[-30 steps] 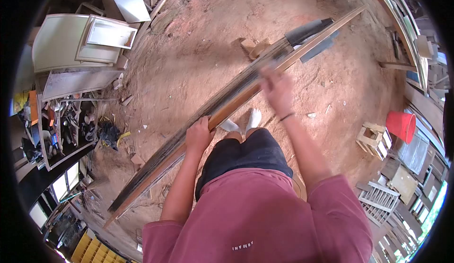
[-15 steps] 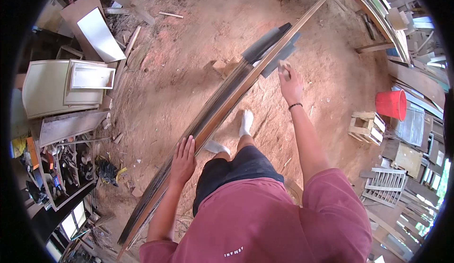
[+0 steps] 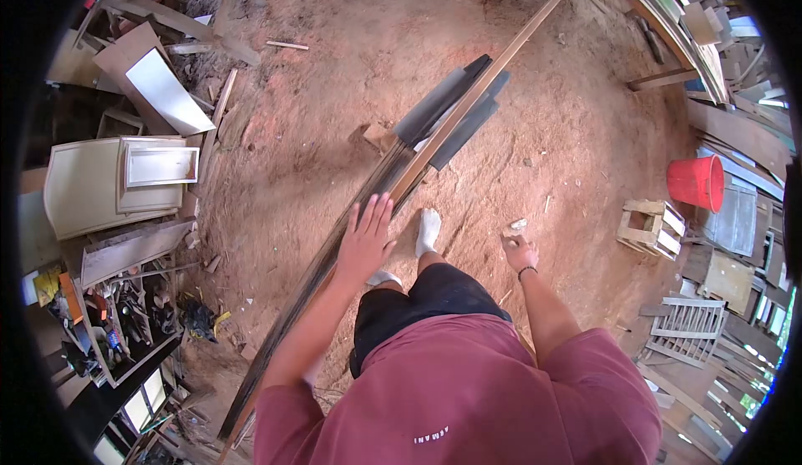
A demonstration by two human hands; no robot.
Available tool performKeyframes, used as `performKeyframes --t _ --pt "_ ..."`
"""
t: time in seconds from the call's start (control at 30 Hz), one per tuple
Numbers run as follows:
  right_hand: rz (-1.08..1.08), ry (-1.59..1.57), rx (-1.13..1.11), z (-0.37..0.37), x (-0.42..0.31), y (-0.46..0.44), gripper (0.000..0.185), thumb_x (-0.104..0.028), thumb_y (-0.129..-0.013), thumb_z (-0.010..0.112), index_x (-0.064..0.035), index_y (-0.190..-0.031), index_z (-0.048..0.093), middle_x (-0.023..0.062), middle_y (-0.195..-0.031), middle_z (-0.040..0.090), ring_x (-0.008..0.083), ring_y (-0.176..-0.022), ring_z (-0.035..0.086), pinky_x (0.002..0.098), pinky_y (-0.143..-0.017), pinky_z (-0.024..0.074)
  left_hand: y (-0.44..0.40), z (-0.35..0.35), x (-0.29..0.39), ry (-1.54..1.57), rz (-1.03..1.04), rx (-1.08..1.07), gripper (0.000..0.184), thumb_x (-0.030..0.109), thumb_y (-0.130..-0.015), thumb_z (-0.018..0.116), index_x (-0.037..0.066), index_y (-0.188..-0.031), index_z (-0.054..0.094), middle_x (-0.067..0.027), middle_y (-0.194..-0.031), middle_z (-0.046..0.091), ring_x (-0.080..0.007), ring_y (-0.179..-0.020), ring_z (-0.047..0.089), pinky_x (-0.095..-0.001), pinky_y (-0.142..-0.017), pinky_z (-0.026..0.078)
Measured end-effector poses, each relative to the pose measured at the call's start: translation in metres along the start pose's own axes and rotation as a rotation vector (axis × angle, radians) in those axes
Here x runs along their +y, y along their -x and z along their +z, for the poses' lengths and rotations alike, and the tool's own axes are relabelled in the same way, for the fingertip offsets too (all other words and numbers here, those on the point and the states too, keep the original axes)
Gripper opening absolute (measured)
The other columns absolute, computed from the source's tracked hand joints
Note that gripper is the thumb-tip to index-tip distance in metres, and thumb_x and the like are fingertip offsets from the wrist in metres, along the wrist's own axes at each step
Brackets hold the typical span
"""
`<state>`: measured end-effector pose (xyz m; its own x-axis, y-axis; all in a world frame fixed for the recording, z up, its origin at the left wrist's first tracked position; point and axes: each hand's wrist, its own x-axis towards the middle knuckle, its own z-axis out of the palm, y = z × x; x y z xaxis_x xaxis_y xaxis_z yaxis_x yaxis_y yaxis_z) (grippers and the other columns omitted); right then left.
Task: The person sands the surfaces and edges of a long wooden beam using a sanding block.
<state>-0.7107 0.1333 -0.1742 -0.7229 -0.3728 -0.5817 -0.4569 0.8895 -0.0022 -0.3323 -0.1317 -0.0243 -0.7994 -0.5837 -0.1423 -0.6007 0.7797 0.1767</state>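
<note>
A long brown wooden strip (image 3: pixel 489 76) runs diagonally in front of me, over a narrow stack of dark boards (image 3: pixel 305 298). My left hand (image 3: pixel 365 235) lies at the strip with its fingers stretched out flat; whether the palm presses on it I cannot tell. My right hand (image 3: pixel 520 254) is off to the right, away from the wood, its fingers closed around a small pale crumpled piece (image 3: pixel 519 224). Grey and black sheets (image 3: pixel 464 135) lie under the strip's upper half.
A wood block (image 3: pixel 380 137) sits beneath the stack. Right of me are a slatted wooden crate (image 3: pixel 647 224), a red bucket (image 3: pixel 696 182) and a slatted rack (image 3: pixel 687 330). Pale panels (image 3: pixel 92 181) and a cluttered shelf (image 3: pixel 117 323) line the left. My feet stand on bare earth.
My right hand has drawn back from the upper part of the strip toward my body, still with the small piece. My left hand has slid farther up along the strip.
</note>
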Motion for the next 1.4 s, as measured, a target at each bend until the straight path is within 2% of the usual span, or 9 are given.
performKeyframes --t 0.2,0.27,0.37,0.4,0.6,0.77,1.03,1.2,1.4 --pt "0.059 -0.044 -0.047 -0.025 0.022 -0.02 0.053 -0.07 -0.098 0.066 -0.0312 -0.132 0.076 0.0284 -0.144 0.067 0.0483 -0.141 0.057 0.058 -0.119 0.0441 -0.103 0.003 0.028 0.014 -0.012 0.042 0.108 0.047 -0.095 0.076 0.002 -0.175 0.018 -0.0121 -0.182 0.025 -0.0319 -0.167 0.028 -0.0557 -0.137 0.018" --pt "-0.053 -0.066 0.062 -0.003 0.035 -0.054 0.049 -0.06 -0.096 0.076 -0.0291 -0.134 0.076 0.0275 -0.134 0.072 0.0423 -0.134 0.065 0.0504 -0.111 0.0529 -0.112 0.005 0.029 -0.004 -0.026 0.04 0.108 0.047 -0.096 0.075 0.002 -0.175 0.018 -0.0121 -0.182 0.024 -0.032 -0.167 0.028 -0.0557 -0.137 0.018" --pt "-0.249 -0.316 0.163 -0.039 -0.014 -0.057 0.044 -0.046 -0.1 0.076 -0.0196 -0.136 0.074 0.0238 -0.121 0.074 0.0423 -0.121 0.069 0.048 -0.103 0.0549 -0.091 0.009 0.026 -0.01 -0.047 0.05 0.108 0.049 -0.096 0.075 0.003 -0.176 0.019 -0.0119 -0.184 0.021 -0.032 -0.167 0.028 -0.0555 -0.137 0.019" --pt "-0.367 -0.334 0.236 -0.047 -0.026 -0.058 0.045 -0.046 -0.102 0.074 -0.0189 -0.138 0.072 0.0236 -0.112 0.074 0.044 -0.115 0.069 0.0483 -0.101 0.0551 -0.077 0.009 0.026 -0.016 -0.054 0.024 0.107 0.049 -0.096 0.074 0.003 -0.175 0.02 -0.0116 -0.184 0.021 -0.0319 -0.167 0.027 -0.0554 -0.137 0.019" --pt "-0.714 -0.469 0.361 -0.135 -0.189 0.043 0.044 -0.03 -0.102 0.078 -0.0172 -0.143 0.07 0.0171 -0.117 0.064 0.0343 -0.111 0.064 0.0488 -0.099 0.0514 0.031 0.0 0.014 -0.065 -0.106 -0.054 0.104 0.049 -0.095 0.077 0.003 -0.174 0.027 -0.0113 -0.182 0.026 -0.0306 -0.167 0.027 -0.0567 -0.136 0.02" --pt "-1.056 -0.382 0.46 -0.091 -0.275 0.141 0.047 -0.029 -0.098 0.078 -0.0218 -0.143 0.07 0.0163 -0.122 0.062 0.0366 -0.114 0.058 0.0501 -0.104 0.0481 0.135 0.005 -0.007 -0.044 -0.157 -0.073 0.104 0.048 -0.094 0.078 0.007 -0.175 0.028 -0.0086 -0.182 0.028 -0.0297 -0.167 0.027 -0.0571 -0.136 0.02" --pt "-1.13 -0.258 0.526 0.025 -0.304 0.275 0.051 -0.027 -0.095 0.08 -0.0225 -0.145 0.07 0.0161 -0.125 0.06 0.038 -0.118 0.058 0.0514 -0.105 0.0485 0.315 0.017 -0.048 0.047 -0.154 -0.023 0.101 0.041 -0.092 0.081 0.011 -0.174 0.03 -0.006 -0.181 0.03 -0.0301 -0.167 0.027 -0.0598 -0.135 0.022" --pt "-1.29 -0.234 0.332 0.11 -0.304 0.386 0.051 -0.024 -0.093 0.082 -0.0159 -0.142 0.069 0.0127 -0.148 0.063 0.0349 -0.122 0.059 0.0535 -0.105 0.0467 0.43 0.023 -0.065 0.129 -0.219 -0.048 0.098 0.033 -0.093 0.08 0.014 -0.175 0.03 -0.0104 -0.181 0.029 -0.0316 -0.167 0.029 -0.0585 -0.135 0.023" --pt "-1.495 -0.166 0.153 0.125 -0.304 0.444 0.05 -0.025 -0.094 0.083 -0.0175 -0.141 0.071 0.0177 -0.138 0.064 0.0402 -0.117 0.061 0.0503 -0.104 0.0509 0.513 0.051 -0.079 0.148 -0.345 -0.047 0.079 0.026 -0.102 0.069 0.028 -0.174 0.037 -0.0158 -0.178 0.035 -0.0357 -0.156 0.044 -0.0534 -0.126 0.035"
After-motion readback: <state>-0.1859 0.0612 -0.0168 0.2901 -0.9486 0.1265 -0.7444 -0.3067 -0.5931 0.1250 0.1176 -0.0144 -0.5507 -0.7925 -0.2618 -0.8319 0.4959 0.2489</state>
